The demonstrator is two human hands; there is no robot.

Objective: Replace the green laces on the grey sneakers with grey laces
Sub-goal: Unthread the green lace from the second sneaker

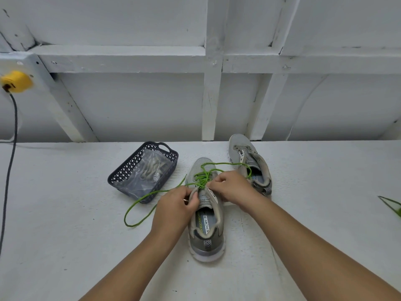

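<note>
A grey sneaker [206, 227] lies in front of me, heel toward me, with a green lace [138, 200] still threaded through its upper eyelets and trailing in a loop to the left. My left hand [175, 207] grips the sneaker's left eyelet flap. My right hand [232, 186] pinches the green lace at the right eyelets. A second grey sneaker [249, 161] without a lace lies behind, to the right. Grey laces in a clear plastic bag [149, 170] sit inside a dark basket [121, 172].
Another green lace [390, 205] lies at the right edge of the white table [65, 213]. A black cable [9, 170] hangs from a yellow plug [16, 81] at the far left. A white panelled wall stands behind the table.
</note>
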